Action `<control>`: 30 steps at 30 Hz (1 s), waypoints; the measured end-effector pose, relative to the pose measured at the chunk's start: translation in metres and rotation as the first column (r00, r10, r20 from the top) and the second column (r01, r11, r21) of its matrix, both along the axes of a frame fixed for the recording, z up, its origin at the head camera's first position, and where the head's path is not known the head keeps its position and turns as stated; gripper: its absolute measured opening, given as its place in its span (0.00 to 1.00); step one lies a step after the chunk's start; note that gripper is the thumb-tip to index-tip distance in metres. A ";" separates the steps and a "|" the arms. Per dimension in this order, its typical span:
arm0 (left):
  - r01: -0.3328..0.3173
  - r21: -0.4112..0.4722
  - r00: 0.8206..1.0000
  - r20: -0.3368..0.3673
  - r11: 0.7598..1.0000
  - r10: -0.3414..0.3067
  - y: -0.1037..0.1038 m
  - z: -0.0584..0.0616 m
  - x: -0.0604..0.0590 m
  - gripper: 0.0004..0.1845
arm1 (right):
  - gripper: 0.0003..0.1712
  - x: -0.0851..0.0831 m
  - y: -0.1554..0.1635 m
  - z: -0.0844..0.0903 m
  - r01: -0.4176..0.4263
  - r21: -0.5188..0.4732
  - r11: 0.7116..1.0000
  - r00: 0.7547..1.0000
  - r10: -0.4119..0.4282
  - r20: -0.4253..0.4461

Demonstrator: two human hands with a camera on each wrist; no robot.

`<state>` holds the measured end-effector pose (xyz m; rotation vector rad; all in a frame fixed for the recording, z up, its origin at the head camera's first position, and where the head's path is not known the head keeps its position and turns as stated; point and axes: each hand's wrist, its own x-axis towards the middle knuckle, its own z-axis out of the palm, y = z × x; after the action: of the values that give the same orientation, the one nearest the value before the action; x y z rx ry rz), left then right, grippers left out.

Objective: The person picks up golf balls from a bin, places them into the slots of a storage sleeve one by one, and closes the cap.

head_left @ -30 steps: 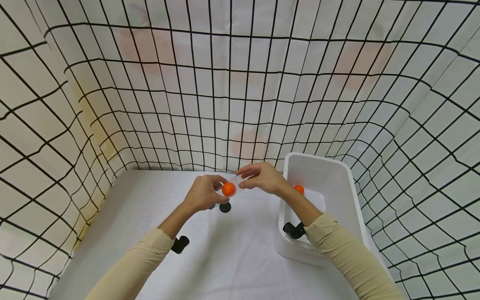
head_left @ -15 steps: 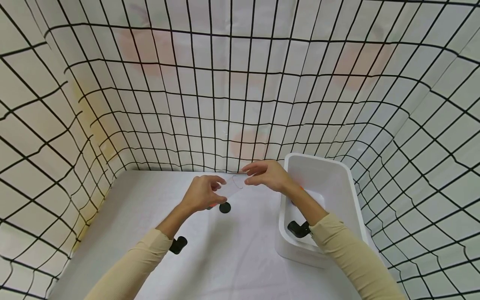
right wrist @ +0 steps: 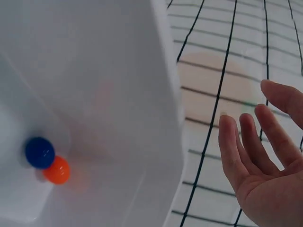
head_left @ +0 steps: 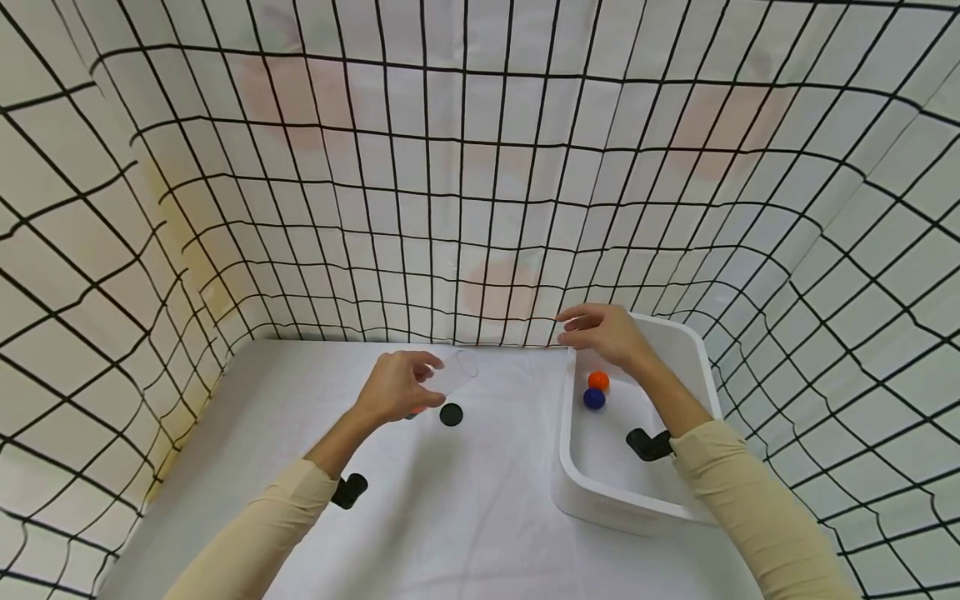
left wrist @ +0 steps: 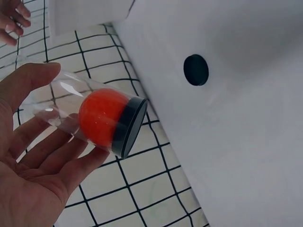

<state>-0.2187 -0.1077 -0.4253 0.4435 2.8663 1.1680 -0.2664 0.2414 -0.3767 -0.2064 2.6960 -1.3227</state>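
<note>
My left hand grips a clear plastic tube, tilted with its open mouth up and away. In the left wrist view the tube rests across my left hand with an orange ball at its black-capped bottom end. My right hand hovers open and empty over the far left corner of a white bin. The right wrist view shows the right hand with relaxed fingers beside the bin's wall.
A loose black round lid lies on the white table just right of my left hand, also visible as the lid. In the bin lie an orange ball and a blue ball. Black-gridded white sheets wall in the table.
My right hand left the tube's mouth and moved right, over the bin. The orange ball dropped from the mouth to the tube's bottom. A blue ball now shows in the bin.
</note>
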 end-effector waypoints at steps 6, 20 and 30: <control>-0.006 -0.011 1.000 0.003 1.000 0.006 -0.006 0.001 0.002 0.21 | 0.24 -0.007 0.025 -0.018 0.101 0.017 0.995 0.995 -0.101 0.013; -0.021 -0.037 1.000 -0.008 0.999 0.021 -0.016 -0.004 0.003 0.20 | 0.27 -0.021 0.064 -0.097 0.167 0.095 0.981 0.977 -0.178 0.114; -0.028 -0.027 0.999 0.016 0.999 0.029 -0.018 -0.006 0.004 0.21 | 0.25 -0.024 0.077 -0.126 0.172 0.136 0.976 0.962 -0.196 0.193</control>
<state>-0.2142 -0.1261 -0.4316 0.3915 2.8797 1.1307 -0.2902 0.3188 -0.5023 0.1883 2.6556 -1.1510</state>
